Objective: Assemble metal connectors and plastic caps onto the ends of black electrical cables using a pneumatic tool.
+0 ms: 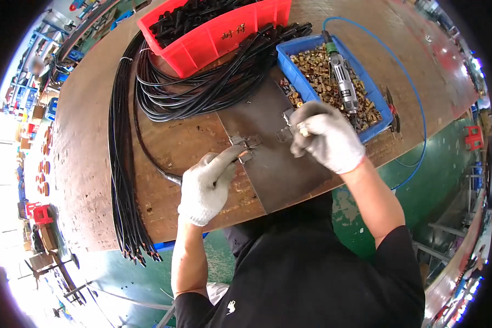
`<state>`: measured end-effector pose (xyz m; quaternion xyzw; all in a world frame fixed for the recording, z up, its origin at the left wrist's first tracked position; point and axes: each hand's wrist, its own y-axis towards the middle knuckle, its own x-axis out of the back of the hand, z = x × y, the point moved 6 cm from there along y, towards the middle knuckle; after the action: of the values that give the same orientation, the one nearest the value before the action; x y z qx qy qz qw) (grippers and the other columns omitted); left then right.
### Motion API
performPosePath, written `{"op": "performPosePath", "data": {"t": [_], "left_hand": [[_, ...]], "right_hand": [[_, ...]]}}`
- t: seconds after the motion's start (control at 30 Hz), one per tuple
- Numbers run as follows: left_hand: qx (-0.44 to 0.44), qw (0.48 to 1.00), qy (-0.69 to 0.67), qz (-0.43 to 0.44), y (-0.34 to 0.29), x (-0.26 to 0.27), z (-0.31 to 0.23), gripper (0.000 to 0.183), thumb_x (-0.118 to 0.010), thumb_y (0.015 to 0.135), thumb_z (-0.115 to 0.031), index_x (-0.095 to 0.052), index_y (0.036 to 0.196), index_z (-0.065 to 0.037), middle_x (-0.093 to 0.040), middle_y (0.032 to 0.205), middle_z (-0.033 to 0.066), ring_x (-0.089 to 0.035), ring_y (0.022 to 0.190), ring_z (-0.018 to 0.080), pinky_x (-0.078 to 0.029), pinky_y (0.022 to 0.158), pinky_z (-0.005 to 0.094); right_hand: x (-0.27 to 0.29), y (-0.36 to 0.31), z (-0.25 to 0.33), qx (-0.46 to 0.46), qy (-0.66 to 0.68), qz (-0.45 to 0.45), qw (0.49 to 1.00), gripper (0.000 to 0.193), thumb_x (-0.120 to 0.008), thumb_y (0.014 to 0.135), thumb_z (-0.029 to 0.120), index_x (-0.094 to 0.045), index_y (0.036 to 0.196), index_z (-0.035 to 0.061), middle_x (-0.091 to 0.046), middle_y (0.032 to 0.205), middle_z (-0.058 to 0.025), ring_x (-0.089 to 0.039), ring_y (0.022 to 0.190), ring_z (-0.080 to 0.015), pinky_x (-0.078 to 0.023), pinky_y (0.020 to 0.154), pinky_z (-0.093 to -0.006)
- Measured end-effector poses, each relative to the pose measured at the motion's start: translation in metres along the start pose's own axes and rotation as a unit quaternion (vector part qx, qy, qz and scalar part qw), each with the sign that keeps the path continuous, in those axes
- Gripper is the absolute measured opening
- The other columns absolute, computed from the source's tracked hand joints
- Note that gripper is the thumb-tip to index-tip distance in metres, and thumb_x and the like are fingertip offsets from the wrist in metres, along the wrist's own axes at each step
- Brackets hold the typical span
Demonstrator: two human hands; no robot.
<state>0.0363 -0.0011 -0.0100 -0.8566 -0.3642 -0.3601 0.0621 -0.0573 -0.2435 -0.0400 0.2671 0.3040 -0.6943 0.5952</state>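
Observation:
My left hand (205,188), in a white knit glove, is closed round the end of a black cable (172,177). Bare copper shows at its fingertips, right beside a small metal fixture (245,143) on the bench. Farther right, my gloved right hand (329,139) pinches a small brass fitting (303,130) above a dark plate (273,175). A second metal fixture (283,133) lies just under and left of that hand, partly covered by it. Behind it stands a blue tray (295,69) full of loose brass fittings (317,68).
A silver air tool (344,85) lies across the tray, trailing a blue hose (415,87). Red-handled pliers (393,112) rest at the tray's right. A red bin (197,57) of black parts stands behind coiled black cables (202,104). More cables (123,164) hang over the front edge.

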Motion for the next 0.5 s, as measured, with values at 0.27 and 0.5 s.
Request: {"op": "performPosePath", "data": {"t": [0.27, 0.5], "left_hand": [[0.002, 0.998, -0.035, -0.044, -0.003, 0.004, 0.002, 0.037, -0.066, 0.094, -0.001, -0.074, 0.130, -0.006, -0.069, 0.091, 0.0182, -0.069, 0.080, 0.0310, -0.055, 0.077, 0.0379], [-0.016, 0.996, -0.048, -0.068, -0.006, 0.008, 0.008, 0.039, -0.065, 0.095, 0.000, -0.073, 0.132, -0.006, -0.068, 0.089, 0.0174, -0.069, 0.080, 0.0299, -0.055, 0.077, 0.0372]], "right_hand": [[-0.019, 0.026, -0.065, -0.086, 0.077, -0.020, 0.993, 0.023, -0.064, 0.099, -0.003, -0.075, 0.119, -0.0016, -0.078, 0.114, -0.0161, -0.076, 0.107, -0.0286, -0.062, 0.099, -0.0422], [-0.027, 0.030, -0.074, -0.118, 0.009, 0.013, 0.993, 0.019, -0.069, 0.102, 0.007, -0.074, 0.121, 0.0031, -0.078, 0.111, -0.0126, -0.076, 0.106, -0.0263, -0.063, 0.091, -0.0430]]}}
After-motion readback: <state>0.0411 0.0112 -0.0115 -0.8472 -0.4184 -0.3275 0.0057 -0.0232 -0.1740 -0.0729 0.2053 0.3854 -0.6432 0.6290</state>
